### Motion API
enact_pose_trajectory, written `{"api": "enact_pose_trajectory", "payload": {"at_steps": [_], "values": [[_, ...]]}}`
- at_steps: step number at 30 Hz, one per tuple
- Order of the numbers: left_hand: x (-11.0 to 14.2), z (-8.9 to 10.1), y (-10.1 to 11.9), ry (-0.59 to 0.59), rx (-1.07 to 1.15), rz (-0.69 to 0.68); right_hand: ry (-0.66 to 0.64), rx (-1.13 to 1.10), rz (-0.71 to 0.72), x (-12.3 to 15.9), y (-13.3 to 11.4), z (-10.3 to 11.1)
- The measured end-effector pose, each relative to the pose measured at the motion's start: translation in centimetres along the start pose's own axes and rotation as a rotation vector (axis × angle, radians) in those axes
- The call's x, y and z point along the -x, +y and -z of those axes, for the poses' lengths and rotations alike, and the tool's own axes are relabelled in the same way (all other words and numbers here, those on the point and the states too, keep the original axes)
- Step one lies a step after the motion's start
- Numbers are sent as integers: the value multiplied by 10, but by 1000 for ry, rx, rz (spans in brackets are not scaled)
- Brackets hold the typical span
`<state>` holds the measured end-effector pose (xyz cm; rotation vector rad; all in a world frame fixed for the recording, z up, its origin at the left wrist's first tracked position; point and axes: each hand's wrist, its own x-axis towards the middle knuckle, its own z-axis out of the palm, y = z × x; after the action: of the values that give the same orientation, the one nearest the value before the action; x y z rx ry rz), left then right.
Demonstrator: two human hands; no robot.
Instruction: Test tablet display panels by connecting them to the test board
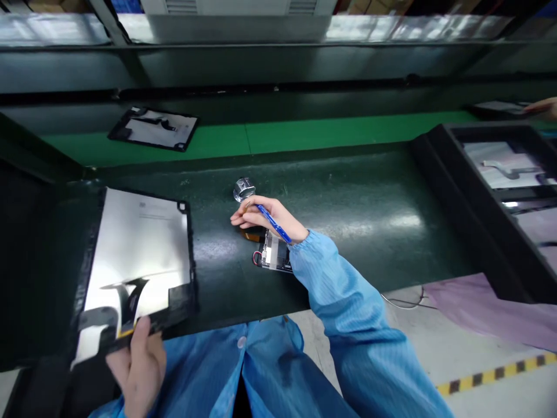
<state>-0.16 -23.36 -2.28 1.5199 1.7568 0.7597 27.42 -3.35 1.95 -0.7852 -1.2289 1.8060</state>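
Now the left hand (138,363) grips the near edge of a panel (139,255) at the left, while the right hand (265,217) holds a blue pen (274,223) over a small circuit board (273,254), mid-bench.

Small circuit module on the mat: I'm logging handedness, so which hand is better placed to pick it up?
Right, probably. The right hand with the blue pen hovers beside the circuit module; the left hand grips the panel.

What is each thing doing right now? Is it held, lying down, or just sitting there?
Left hand: gripping the panel's near edge.
Panel: lying flat, back up.
Right hand: holding the blue tool.
Blue tool: held, slanted.
Circuit board: lying under the wrist.
Shiny roll: sitting untouched.
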Motion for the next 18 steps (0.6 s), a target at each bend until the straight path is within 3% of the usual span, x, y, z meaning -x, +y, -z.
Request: {"api": "enact_pose_trajectory", "payload": {"at_steps": [2,4,6,9,12,14,16,18], "values": [[-12,-10,20,186,273,118,4,13,-16,0,2,1],[-23,-20,39,273,552,295,22,34,-22,0,2,2],[-30,-28,54,230,704,432,42,67,-30,1,0,2],[-36,-37,66,101,859,493,53,100,-36,2,-3,3],[-39,-36,65,-139,1021,553,39,117,-13,3,-5,2],[-40,-26,60,-447,1014,575,26,127,10,4,-5,2],[-43,-10,56,-768,856,526,20,130,28,4,-5,2],[-50,10,57,-935,615,409,19,128,38,4,-4,1]]}}
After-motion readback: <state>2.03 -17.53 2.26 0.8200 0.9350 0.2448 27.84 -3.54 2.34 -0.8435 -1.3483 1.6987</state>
